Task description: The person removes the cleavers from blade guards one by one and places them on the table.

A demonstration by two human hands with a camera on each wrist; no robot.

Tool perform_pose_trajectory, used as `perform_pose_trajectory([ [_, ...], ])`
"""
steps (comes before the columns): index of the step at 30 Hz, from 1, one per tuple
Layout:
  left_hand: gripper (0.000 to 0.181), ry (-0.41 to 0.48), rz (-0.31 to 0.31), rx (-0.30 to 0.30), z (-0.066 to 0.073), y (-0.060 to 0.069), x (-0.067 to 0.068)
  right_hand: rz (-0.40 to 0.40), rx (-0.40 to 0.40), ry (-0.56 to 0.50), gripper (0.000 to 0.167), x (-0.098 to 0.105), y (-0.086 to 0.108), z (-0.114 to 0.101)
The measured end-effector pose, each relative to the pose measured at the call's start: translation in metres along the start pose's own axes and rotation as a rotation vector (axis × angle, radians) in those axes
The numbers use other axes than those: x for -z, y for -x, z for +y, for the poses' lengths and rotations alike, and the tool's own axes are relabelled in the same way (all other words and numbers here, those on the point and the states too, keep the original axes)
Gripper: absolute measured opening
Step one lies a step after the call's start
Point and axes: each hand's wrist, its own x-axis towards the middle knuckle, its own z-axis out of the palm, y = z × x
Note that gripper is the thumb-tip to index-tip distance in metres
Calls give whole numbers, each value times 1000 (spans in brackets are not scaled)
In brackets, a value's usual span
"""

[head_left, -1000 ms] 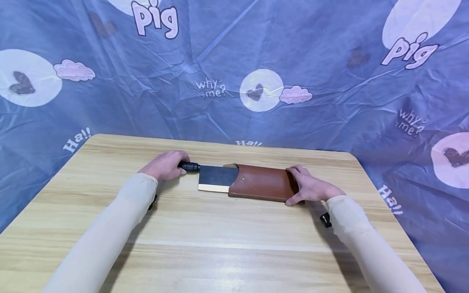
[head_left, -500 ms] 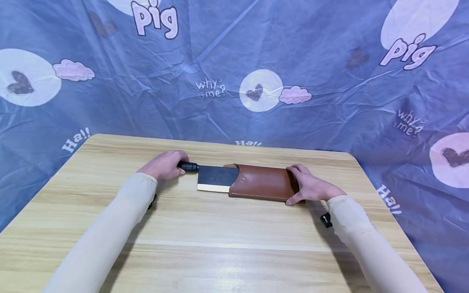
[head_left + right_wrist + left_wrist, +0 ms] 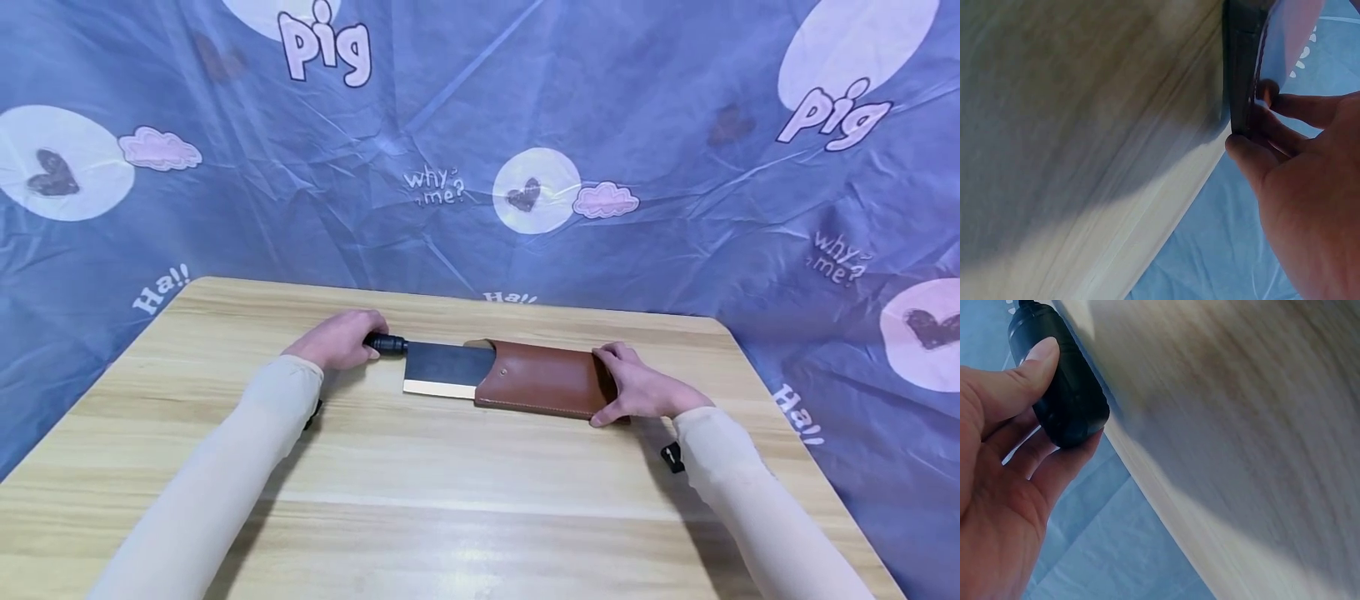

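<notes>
A cleaver with a dark blade and a pale cutting edge lies flat in the head view, its right part hidden inside a brown leather sheath. My left hand holds the cleaver by its black handle; in the left wrist view the thumb lies on top and the fingers are underneath. At the sheath's right end, my right hand grips it with thumb on the near edge and fingers toward the far edge. The right wrist view shows the fingertips against the sheath's end.
Both things are on a light wood-grain table, toward its far side. Behind it hangs a blue printed cloth. A small black strap piece shows below the right wrist.
The sheath has shifted slightly to the right with my right hand, and a little more of the blade shows. My left hand and the handle stay nearly still. The head view has tilted slightly.
</notes>
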Motion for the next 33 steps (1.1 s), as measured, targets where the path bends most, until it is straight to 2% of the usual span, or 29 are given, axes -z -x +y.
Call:
perform_pose_trajectory([
  [10, 30, 15, 1, 20, -1, 1, -2, -2, 0, 9, 120, 0, 2, 1],
  [33, 27, 9, 3, 16, 1, 3, -1, 19, 28, 27, 117, 1, 2, 3],
])
